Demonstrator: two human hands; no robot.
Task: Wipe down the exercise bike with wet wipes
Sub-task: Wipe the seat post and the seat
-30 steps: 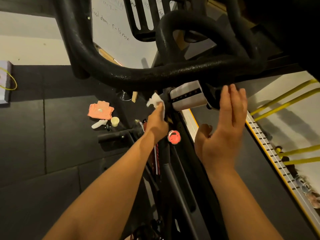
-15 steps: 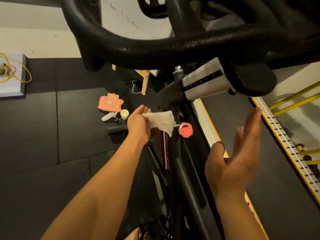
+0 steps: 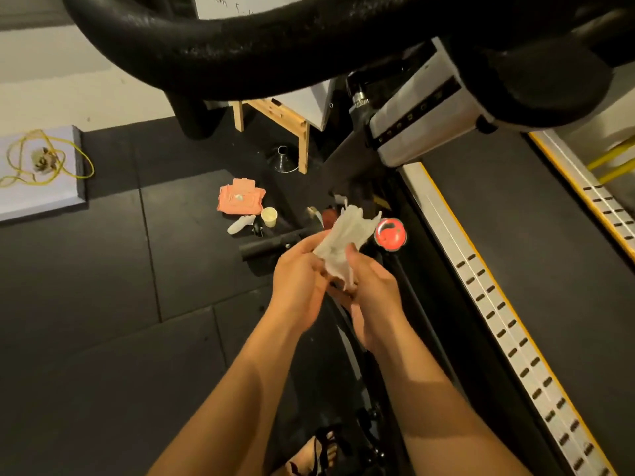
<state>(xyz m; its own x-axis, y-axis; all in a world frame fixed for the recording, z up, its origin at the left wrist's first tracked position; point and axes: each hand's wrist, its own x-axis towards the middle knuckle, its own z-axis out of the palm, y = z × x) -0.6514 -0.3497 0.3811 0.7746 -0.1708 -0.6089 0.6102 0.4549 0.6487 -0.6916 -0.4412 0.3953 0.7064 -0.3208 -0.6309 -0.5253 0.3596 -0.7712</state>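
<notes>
A crumpled white wet wipe (image 3: 347,240) is held between both hands above the bike frame. My left hand (image 3: 302,280) grips its left side and my right hand (image 3: 371,286) pinches its lower right part. The exercise bike's black padded handlebar (image 3: 275,46) arches across the top of the view. Its grey-white adjustment post (image 3: 422,115) slopes down at the upper right. A red resistance knob (image 3: 390,234) sits just right of the wipe. The orange pack of wet wipes (image 3: 240,197) lies on the floor behind my hands.
Beside the pack on the dark rubber floor stand a small cream cup (image 3: 269,216) and a white bottle (image 3: 240,225). A wooden stand (image 3: 295,132) and black funnel (image 3: 283,159) are farther back. A white perforated rail with yellow edge (image 3: 498,304) runs at right. My sandalled foot (image 3: 316,455) is below.
My right hand came in from the open air at the right and took hold of the wipe. My left hand lowered the wipe away from the post. The view tilted downward.
</notes>
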